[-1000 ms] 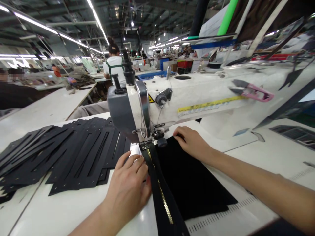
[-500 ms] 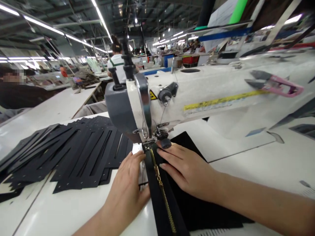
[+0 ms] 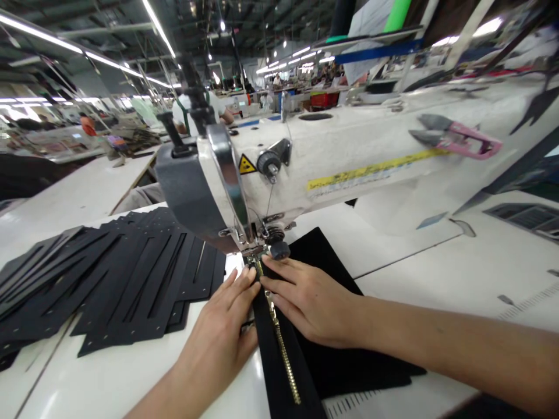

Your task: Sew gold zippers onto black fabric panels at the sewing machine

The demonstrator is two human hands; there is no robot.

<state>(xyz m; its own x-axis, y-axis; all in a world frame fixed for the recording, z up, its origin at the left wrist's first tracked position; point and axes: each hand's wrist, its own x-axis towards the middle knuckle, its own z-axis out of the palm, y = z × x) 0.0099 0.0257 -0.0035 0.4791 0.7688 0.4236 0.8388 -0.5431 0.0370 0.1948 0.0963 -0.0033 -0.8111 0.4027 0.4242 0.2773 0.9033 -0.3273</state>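
A black strip of material with a gold-toothed zipper (image 3: 283, 355) runs under the needle area of a white sewing machine (image 3: 358, 139). The zipper's metal slider (image 3: 269, 298) lies a little in front of the presser foot (image 3: 252, 257). My left hand (image 3: 218, 326) rests by the strip's left edge, its fingertips on it close to the foot. With fingers stretched out flat, my right hand (image 3: 312, 302) presses the material just right of the teeth. Beneath my right hand and forearm spreads a larger black panel (image 3: 349, 366). The needle itself is hidden.
Left of the machine lies a fanned pile of black slotted pieces (image 3: 144, 279). Pink-handled snips (image 3: 458, 137) sit against the machine arm, above a yellow measuring tape (image 3: 371, 169). Another person (image 3: 183, 110) is behind the machine head.
The view has shifted, so the machine sits further left. The zipper slider is slightly nearer the foot. My left fingers have come onto the strip, closer to my right hand.
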